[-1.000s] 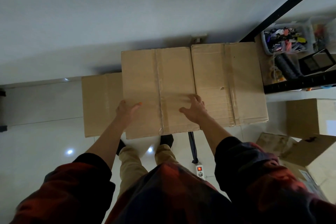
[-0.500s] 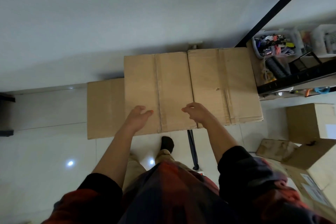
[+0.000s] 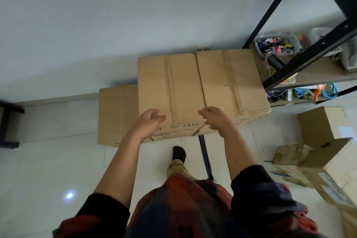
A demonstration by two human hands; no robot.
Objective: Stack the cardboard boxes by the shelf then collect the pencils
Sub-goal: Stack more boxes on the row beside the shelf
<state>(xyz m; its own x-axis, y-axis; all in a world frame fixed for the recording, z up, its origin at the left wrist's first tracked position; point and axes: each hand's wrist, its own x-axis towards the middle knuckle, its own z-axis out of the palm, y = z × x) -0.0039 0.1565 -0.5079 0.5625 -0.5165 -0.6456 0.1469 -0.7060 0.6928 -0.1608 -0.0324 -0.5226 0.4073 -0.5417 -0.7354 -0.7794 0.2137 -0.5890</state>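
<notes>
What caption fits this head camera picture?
Both hands, left and right, hover at the top cardboard box beside the shelf.

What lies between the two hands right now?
In the head view, only the near edge of the top cardboard box, with its tape strip, lies between the left hand and right hand. Neither hand holds anything.

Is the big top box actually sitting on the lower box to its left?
Touching. The head view shows the top box overlapping the lower box with no gap along their shared edge; both hands hover at its near edge.
</notes>
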